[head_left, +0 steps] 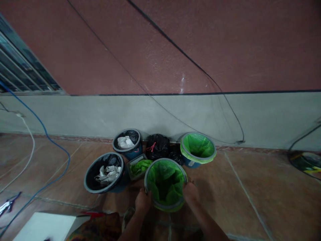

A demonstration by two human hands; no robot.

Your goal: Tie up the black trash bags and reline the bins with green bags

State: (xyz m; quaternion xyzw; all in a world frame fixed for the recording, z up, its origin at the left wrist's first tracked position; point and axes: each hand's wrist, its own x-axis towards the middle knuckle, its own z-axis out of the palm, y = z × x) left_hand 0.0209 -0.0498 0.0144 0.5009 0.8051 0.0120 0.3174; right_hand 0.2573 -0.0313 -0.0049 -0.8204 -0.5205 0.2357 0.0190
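A: Labels first, quick. What was readable?

B: Just a pale label [192, 164] on the side of the rear green-lined bin [186, 159]; its print was too small to make out.

A: Containers?

B: Two bins on the left had black liners. The front-left bin [120, 186] and the rear-left bin [134, 153] each held crumpled white material (paper or cloth, couldn't tell). Beside them a small tray [128, 169] held a bunched green bag [141, 167]. A black bag [161, 146] with a red tie [150, 147] sat behind the tray, between the rear-left bin and the rear green-lined one.

A: And the bin in hand?

B: The held bin [165, 207] stood in front of the black bag, mouth up, its green liner [168, 184] spread inside. Whether its base touched the floor couldn't be told.

A: Fingers?

B: The left hand [143, 200] was curled closed on the left side of its rim, the right hand [191, 191] likewise on the right side, so the bin lay between them. Fingertips were partly hidden.
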